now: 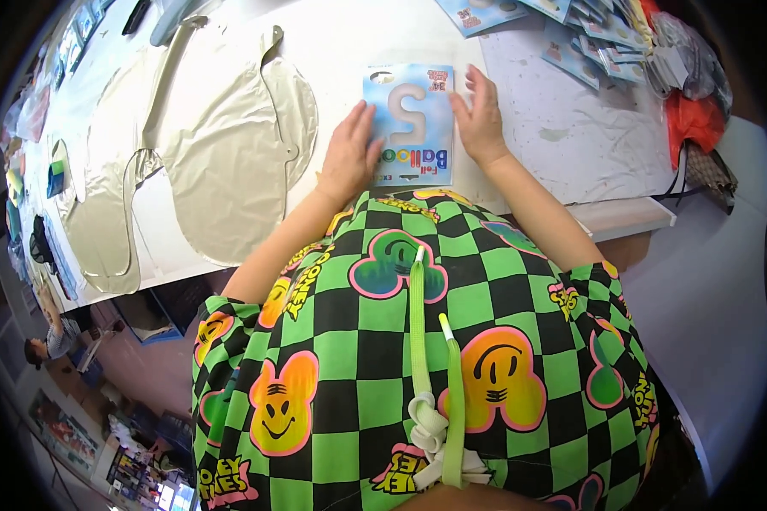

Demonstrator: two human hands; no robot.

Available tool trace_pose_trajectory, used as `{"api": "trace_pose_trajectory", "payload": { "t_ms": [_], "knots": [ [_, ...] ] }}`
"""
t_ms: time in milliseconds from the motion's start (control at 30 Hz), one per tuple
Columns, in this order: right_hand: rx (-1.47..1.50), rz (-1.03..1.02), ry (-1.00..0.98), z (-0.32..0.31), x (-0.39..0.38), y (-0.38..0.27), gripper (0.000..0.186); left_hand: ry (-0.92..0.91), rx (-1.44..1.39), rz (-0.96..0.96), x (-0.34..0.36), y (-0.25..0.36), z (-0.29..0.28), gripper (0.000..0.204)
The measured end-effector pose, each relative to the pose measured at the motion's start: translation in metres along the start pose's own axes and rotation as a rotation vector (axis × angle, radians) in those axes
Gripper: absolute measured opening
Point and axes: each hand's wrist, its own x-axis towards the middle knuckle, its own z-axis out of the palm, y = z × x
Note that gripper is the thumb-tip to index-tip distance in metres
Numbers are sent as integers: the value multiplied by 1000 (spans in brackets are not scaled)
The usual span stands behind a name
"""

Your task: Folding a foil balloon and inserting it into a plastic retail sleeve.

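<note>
A flat, light-blue balloon packet [411, 128] lies on the white table in front of my body, its print upside down to me. My left hand [350, 155] rests along the packet's left edge, fingers stretched and slightly apart, the fingertips over its border. On the other side, my right hand [481, 119] stands by the right edge with thumb and fingers spread, and the thumb is close to the packet. Neither hand grips it. Left of my left hand, a large uninflated pale gold foil balloon [222, 162] is spread flat and wrinkled.
Similar blue packets [571, 55] lie in a loose pile at the far right, beside clear plastic and a red bag [694, 128]. A patterned brown bag [711, 177] hangs off the table's right end. Another person [53, 336] is at the far left.
</note>
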Motion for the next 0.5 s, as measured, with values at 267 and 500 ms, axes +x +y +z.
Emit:
{"api": "trace_pose_trajectory", "payload": {
  "t_ms": [267, 500],
  "knots": [
    [748, 781, -196, -2, -5, -11, 45, 15, -634, -669, 31, -6, -2, 50],
    [517, 695, -366, -37, 37, -62, 29, 98, -980, -825, 26, 11, -11, 54]
  ]
}}
